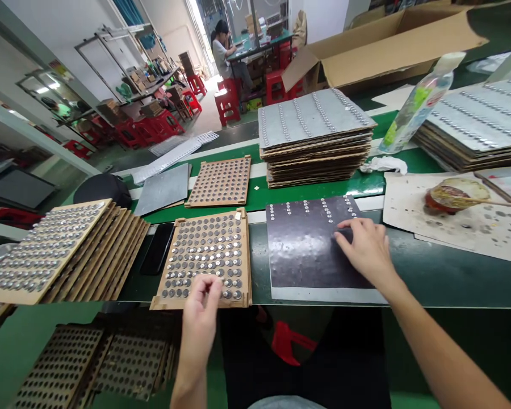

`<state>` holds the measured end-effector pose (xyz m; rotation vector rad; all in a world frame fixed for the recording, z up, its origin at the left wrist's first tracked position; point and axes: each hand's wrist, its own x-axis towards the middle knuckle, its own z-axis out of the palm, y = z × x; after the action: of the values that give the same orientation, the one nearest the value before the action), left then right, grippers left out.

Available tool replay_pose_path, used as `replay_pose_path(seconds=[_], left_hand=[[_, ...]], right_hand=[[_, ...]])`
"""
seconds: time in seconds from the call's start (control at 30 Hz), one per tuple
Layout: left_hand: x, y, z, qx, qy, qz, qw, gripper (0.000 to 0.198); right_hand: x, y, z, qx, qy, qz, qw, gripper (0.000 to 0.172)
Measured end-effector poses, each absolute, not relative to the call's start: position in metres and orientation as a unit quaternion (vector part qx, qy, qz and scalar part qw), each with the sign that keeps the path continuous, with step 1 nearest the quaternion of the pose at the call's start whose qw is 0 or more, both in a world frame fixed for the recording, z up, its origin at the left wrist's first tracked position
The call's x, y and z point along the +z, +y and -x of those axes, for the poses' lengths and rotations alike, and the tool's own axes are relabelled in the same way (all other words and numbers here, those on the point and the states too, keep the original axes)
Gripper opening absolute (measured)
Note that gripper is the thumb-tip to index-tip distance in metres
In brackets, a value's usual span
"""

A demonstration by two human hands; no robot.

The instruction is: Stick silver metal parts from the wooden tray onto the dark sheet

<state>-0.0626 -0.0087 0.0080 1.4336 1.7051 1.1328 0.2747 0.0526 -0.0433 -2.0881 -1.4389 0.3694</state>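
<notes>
My left hand (200, 309) hangs over the lower edge of a wooden tray (204, 261) packed with rows of small round metal discs. Its fingertips are bunched together, and I cannot tell whether they pinch a disc. My right hand (364, 247) lies on a dark sheet (306, 250), its fingertips on the sheet just below rows of small silver discs (309, 209) along the far part. That hand holds nothing I can see. Its palm hides part of the sheet.
Stacked wooden trays of discs (59, 250) lie left, beside a black phone (157, 248). Farther back stand stacked boards with disc rows (315, 119), a plastic bottle (421, 102), a stained paper with a glue bowl (449, 196), and a cardboard box (378, 51). A person sits far back.
</notes>
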Motion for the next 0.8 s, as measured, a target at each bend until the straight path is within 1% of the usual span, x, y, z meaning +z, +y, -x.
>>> replay_pose_path(seconds=[0.07, 0.17, 0.3, 0.4, 0.5, 0.8], left_hand=[[0.004, 0.0, 0.094, 0.39, 0.702, -0.543, 0.246, 0.043], [-0.001, 0.009, 0.137, 0.359, 0.752, -0.519, 0.189, 0.044], [-0.002, 0.01, 0.176, 0.299, 0.809, -0.488, 0.13, 0.036], [-0.002, 0.007, 0.189, 0.249, 0.835, -0.478, 0.108, 0.03], [-0.003, 0.006, 0.192, 0.209, 0.85, -0.474, 0.096, 0.028], [-0.005, 0.017, 0.185, 0.151, 0.866, -0.474, 0.05, 0.024]], right_hand=[[-0.048, 0.073, -0.289, 0.122, -0.553, 0.787, 0.244, 0.019], [-0.053, 0.091, -0.296, 0.112, -0.582, 0.781, 0.197, 0.016], [-0.056, 0.099, -0.297, 0.104, -0.602, 0.776, 0.159, 0.017], [-0.055, 0.098, -0.297, 0.1, -0.609, 0.774, 0.142, 0.021], [-0.052, 0.096, -0.297, 0.099, -0.612, 0.774, 0.131, 0.025], [-0.054, 0.089, -0.295, 0.095, -0.597, 0.784, 0.14, 0.021]])
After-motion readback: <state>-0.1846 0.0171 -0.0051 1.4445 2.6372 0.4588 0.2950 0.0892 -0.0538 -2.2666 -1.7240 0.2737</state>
